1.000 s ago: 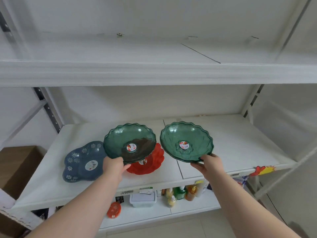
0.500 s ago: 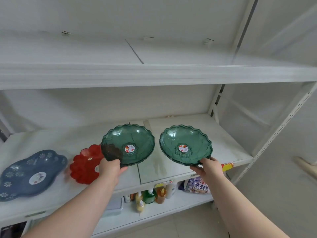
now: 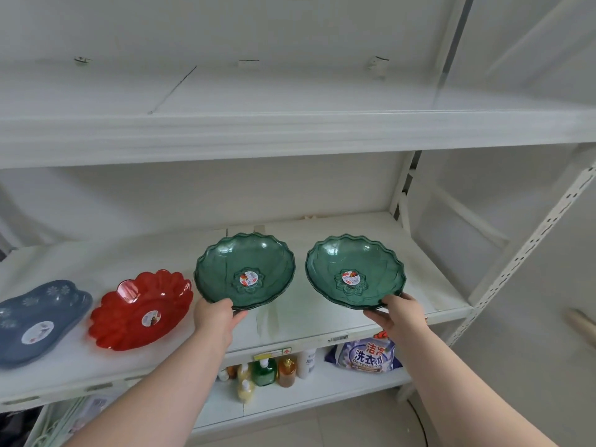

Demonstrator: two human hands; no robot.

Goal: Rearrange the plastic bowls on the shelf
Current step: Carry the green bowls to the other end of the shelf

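Observation:
Two green scalloped plastic bowls are held tilted toward me over the white middle shelf [image 3: 322,321]. My left hand [image 3: 214,317] grips the near rim of the left green bowl [image 3: 225,269]. My right hand [image 3: 398,314] grips the near rim of the right green bowl [image 3: 374,266]. Each bowl has a round sticker in its centre. A red flower-shaped bowl [image 3: 138,308] rests on the shelf left of them. A blue bowl with white flowers [image 3: 35,321] lies at the far left.
An upper shelf [image 3: 290,130] hangs above with nothing on it in view. Below, several bottles [image 3: 267,371] and a detergent bag [image 3: 366,354] stand on the lower shelf. A perforated white upright [image 3: 529,243] borders the right side.
Both green bowls have moved right along the shelf, away from the red and blue bowls. The left green bowl no longer covers the red bowl. My view has swung right.

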